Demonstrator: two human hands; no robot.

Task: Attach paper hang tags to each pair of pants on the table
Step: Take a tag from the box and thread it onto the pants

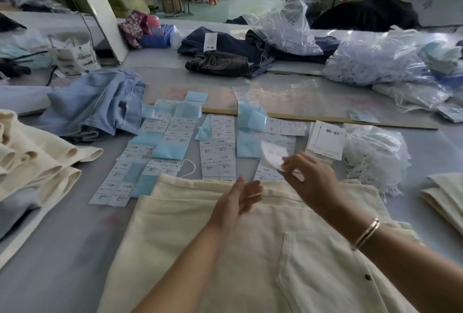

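Currently: right hand (310,180) pinching a blurred white paper hang tag (273,156) just beyond the cream cotton pants (225,250) waistband; left hand (240,197) hovering released, needing to steady that waistband.

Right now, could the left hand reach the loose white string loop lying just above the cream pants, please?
Probably yes: the left hand is empty and open over the cream pants, and the string loop lies uncovered on the table with nothing between them.
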